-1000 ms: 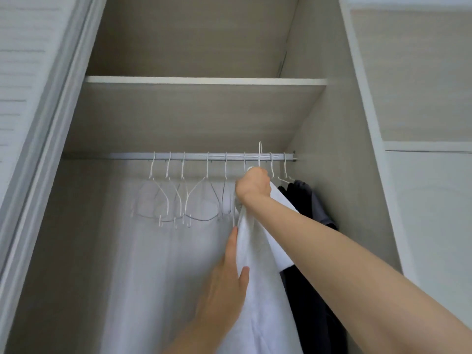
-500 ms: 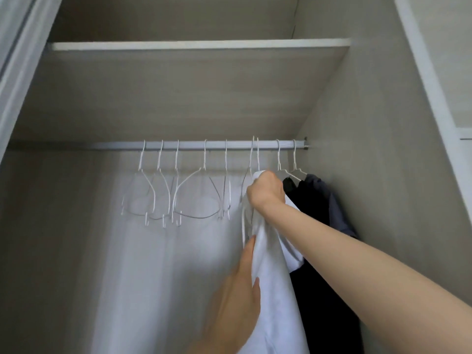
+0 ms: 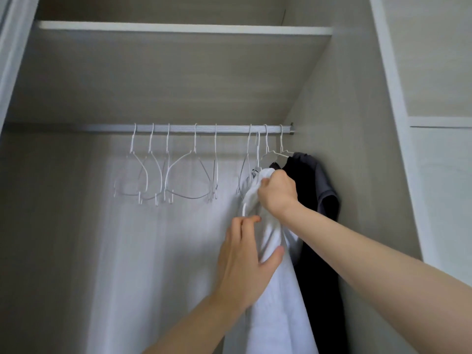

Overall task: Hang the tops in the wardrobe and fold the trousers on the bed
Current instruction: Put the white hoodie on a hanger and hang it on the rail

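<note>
A white top (image 3: 277, 302) hangs down from a white wire hanger whose hook sits just under the wardrobe rail (image 3: 189, 129). My right hand (image 3: 277, 192) grips the top's shoulder near the hanger neck. Lower down, my left hand (image 3: 245, 261) holds the white fabric, thumb on the right and fingers curled at its left edge. A dark top (image 3: 319, 200) hangs on a hanger at the rail's right end, beside the wardrobe's side wall.
Several bare white wire hangers (image 3: 166, 175) hang on the left and middle of the rail. A shelf (image 3: 184, 28) runs above the rail. The wardrobe's right side panel (image 3: 344, 123) stands close to the dark top.
My right hand has come down a little from the rail with the top's shoulder. My left hand has risen and closed round the white fabric. The view has shifted slightly.
</note>
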A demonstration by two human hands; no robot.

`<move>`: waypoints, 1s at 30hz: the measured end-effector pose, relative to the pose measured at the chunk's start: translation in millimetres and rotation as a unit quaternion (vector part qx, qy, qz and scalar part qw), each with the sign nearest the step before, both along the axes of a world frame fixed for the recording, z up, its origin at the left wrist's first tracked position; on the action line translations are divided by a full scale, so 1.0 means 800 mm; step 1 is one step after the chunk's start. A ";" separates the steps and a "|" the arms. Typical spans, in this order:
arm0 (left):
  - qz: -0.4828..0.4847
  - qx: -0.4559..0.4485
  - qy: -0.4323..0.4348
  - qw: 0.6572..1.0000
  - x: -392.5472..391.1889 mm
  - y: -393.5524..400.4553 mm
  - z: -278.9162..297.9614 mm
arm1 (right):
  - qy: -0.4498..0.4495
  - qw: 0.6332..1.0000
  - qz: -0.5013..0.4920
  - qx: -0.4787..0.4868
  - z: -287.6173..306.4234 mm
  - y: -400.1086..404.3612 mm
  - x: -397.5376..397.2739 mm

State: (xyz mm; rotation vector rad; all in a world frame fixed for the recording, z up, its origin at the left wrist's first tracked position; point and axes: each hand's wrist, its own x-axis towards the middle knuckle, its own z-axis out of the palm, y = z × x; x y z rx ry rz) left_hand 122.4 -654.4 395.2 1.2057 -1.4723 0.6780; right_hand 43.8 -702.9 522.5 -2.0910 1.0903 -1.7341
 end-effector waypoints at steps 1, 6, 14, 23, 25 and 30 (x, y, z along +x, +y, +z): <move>-0.002 -0.014 -0.003 1.000 -0.001 0.001 0.002 | 0.006 1.000 0.000 0.001 -0.005 0.002 -0.004; -0.018 -0.023 -0.090 0.996 -0.004 0.008 0.009 | 0.011 1.000 0.013 0.014 -0.025 0.015 -0.025; -0.079 -0.063 0.123 0.987 0.006 -0.007 0.080 | -0.001 1.000 0.023 0.018 -0.013 0.035 -0.054; -0.147 0.100 0.176 0.968 0.002 -0.042 0.154 | -0.008 1.000 0.028 -0.004 0.022 0.022 -0.049; -0.180 0.119 0.175 0.961 0.002 -0.041 0.161 | -0.002 1.000 0.025 -0.011 0.024 0.018 -0.048; -0.024 0.034 0.153 0.987 0.012 -0.038 0.164 | -0.004 1.000 0.025 -0.011 0.028 0.014 -0.037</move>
